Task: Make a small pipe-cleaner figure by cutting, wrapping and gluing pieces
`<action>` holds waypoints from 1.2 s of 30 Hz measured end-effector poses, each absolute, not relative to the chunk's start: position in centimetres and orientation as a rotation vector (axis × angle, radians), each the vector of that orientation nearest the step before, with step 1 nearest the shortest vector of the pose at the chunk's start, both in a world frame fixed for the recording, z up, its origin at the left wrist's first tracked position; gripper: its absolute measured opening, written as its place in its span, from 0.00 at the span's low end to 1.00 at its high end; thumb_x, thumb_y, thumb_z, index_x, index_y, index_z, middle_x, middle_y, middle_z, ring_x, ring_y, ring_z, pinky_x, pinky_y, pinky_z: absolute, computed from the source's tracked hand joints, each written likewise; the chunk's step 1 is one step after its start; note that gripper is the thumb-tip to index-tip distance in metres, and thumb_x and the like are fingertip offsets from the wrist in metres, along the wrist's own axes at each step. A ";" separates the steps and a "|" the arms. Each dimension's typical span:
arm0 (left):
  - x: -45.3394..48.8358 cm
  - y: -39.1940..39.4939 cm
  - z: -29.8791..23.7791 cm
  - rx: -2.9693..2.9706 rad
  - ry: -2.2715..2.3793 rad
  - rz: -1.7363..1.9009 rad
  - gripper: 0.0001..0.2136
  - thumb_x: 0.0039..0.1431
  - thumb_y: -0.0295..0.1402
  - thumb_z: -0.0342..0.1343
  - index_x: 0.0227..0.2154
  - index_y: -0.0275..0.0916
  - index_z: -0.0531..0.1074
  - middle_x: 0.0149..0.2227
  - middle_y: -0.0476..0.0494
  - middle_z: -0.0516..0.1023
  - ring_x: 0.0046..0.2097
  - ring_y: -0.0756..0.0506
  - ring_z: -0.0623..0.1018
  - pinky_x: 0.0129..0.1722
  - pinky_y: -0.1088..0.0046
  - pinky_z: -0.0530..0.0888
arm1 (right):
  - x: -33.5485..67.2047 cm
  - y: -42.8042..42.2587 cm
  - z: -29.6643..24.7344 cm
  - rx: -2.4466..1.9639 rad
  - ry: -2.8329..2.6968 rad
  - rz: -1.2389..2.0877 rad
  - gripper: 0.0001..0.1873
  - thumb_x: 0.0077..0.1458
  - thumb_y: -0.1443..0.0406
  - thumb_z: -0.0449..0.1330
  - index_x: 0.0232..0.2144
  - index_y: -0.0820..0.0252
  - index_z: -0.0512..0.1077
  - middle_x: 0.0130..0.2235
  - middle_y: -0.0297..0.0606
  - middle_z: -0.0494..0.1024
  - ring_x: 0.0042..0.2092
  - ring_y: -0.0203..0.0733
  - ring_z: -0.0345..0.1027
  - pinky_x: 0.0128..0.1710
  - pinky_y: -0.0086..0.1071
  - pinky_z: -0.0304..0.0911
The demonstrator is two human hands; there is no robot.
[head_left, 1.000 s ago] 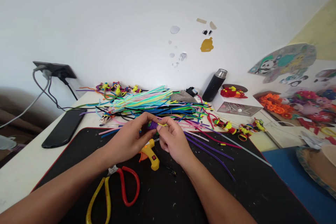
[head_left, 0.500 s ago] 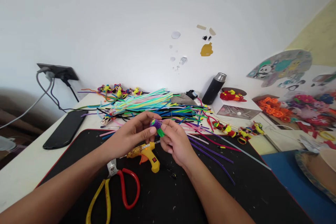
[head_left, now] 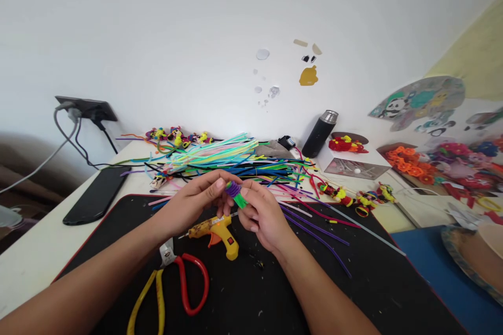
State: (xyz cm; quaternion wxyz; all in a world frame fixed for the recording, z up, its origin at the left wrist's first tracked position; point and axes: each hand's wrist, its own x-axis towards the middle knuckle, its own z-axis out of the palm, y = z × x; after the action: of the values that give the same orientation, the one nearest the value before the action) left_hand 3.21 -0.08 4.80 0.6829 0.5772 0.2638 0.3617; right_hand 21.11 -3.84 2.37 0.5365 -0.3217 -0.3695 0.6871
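My left hand (head_left: 192, 204) and my right hand (head_left: 264, 213) meet over the black mat (head_left: 251, 293), both pinching a small pipe-cleaner piece (head_left: 234, 193). The piece has a purple coiled top and a green stem. My right fingers grip the green stem from below, and my left fingertips touch the purple coil. A yellow glue gun (head_left: 218, 229) lies on the mat just beneath the hands. Behind them spreads a big pile of coloured pipe cleaners (head_left: 236, 159).
Scissors with red and yellow handles (head_left: 173, 285) lie near my left forearm. A black phone (head_left: 96, 194) rests at the left, a black flask (head_left: 320, 133) at the back. Small finished figures (head_left: 353, 196) and loose purple stems (head_left: 318, 230) sit to the right.
The hands have turned the piece, so its green stem now shows below the purple coil. The glue gun lies more in the open beneath the hands.
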 end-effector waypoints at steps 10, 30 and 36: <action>3.5 -0.1 4.0 1.003 0.541 0.799 0.15 0.60 0.42 0.72 0.44 0.38 0.82 0.29 0.45 0.81 0.28 0.48 0.78 0.29 0.74 0.72 | 21.1 -4.0 2.3 -0.730 -0.816 1.674 0.18 0.55 0.55 0.70 0.32 0.58 0.67 0.20 0.20 0.61 0.18 0.25 0.38 0.14 0.20 0.39; 3.4 0.0 4.1 1.248 0.614 0.817 0.18 0.56 0.38 0.75 0.46 0.40 0.79 0.36 0.48 0.79 0.31 0.52 0.75 0.32 0.76 0.73 | 20.9 -4.0 2.2 -0.719 -0.806 1.698 0.18 0.57 0.56 0.69 0.31 0.56 0.65 0.18 0.16 0.53 0.17 0.25 0.36 0.14 0.19 0.38; 3.3 -0.1 4.5 1.350 0.606 0.797 0.15 0.60 0.38 0.73 0.45 0.39 0.78 0.37 0.47 0.78 0.34 0.50 0.75 0.34 0.75 0.75 | 20.8 -4.1 2.1 -0.702 -0.803 1.708 0.18 0.57 0.56 0.69 0.31 0.56 0.65 0.18 0.16 0.53 0.17 0.25 0.36 0.14 0.19 0.38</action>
State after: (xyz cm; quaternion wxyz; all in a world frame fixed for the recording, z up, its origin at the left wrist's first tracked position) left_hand 3.34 -0.09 4.48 0.6671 0.5984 0.2685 0.3534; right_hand 20.80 -4.08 2.11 0.5346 -0.2945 -0.3372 0.7168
